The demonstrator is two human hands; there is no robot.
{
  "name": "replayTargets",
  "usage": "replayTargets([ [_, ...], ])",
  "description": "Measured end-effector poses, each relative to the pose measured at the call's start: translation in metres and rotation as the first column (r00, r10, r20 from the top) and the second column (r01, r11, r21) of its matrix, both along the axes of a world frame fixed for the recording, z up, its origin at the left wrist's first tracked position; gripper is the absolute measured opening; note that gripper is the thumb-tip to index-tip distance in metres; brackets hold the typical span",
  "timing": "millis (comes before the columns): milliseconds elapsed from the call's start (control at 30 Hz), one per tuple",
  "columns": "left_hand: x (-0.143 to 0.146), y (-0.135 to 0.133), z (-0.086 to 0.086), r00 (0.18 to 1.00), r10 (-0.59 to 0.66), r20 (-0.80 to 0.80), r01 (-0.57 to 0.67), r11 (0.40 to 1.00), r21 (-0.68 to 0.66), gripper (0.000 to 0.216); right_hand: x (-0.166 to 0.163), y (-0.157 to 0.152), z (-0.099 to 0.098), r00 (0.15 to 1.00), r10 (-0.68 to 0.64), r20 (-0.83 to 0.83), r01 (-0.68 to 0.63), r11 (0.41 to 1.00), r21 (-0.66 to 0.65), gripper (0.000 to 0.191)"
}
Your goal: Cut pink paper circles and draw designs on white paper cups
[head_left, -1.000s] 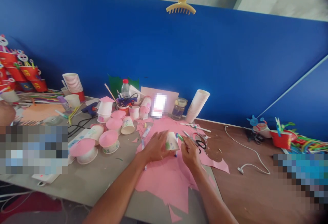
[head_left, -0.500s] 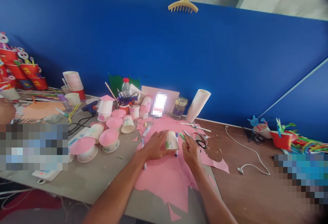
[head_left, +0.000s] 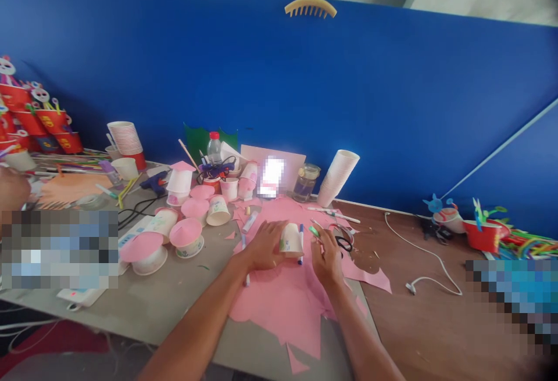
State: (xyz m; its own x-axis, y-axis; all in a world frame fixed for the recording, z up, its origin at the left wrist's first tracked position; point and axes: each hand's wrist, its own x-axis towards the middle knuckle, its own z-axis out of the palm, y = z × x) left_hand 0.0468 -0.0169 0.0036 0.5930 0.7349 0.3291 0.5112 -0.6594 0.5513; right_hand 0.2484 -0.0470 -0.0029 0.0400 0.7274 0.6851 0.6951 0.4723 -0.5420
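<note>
My left hand (head_left: 265, 245) is closed around the side of a white paper cup (head_left: 293, 241), which lies tipped over above the pink paper (head_left: 279, 305). Small green and bluish marks show on the cup's wall near my fingers. To the right of the cup, my right hand (head_left: 326, 257) grips a green-ended marker (head_left: 313, 230), its end apart from the cup. A blue marker (head_left: 300, 236) lies just behind the cup. Black-handled scissors (head_left: 344, 244) rest beside my right hand, partly hidden by it.
Several decorated cups with pink paper tops, such as one cup (head_left: 186, 238), stand at left. Behind are a lit phone (head_left: 271, 176), a glass jar (head_left: 306, 182) and stacked cups (head_left: 339, 178). A white cable (head_left: 429, 259) lies at right. Another person's hand (head_left: 13, 189) shows at far left.
The cup has turned a little in my left hand, so more of its plain wall shows. My right hand has shifted slightly, with its fingers repositioned on the green marker.
</note>
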Motion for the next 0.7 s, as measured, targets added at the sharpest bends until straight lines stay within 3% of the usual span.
replayTargets([
  [367, -0.002, 0.005, -0.007, 0.994, 0.063, 0.09, -0.062, 0.998, -0.015, 0.085, -0.004, 0.002, -0.004, 1.0, 0.01, -0.009, -0.009, 0.999, 0.045, 0.043],
  [600, -0.008, 0.012, -0.013, 1.0, 0.029, 0.0, -0.029, 0.999, -0.032, 0.086, -0.007, 0.001, -0.002, 0.998, 0.053, 0.034, -0.055, 0.997, 0.045, 0.039],
  [700, -0.008, 0.009, -0.009, 0.999, 0.026, 0.04, -0.025, 0.999, -0.027, 0.084, -0.007, 0.0, 0.0, 0.997, 0.057, 0.052, -0.059, 0.998, 0.036, 0.036],
])
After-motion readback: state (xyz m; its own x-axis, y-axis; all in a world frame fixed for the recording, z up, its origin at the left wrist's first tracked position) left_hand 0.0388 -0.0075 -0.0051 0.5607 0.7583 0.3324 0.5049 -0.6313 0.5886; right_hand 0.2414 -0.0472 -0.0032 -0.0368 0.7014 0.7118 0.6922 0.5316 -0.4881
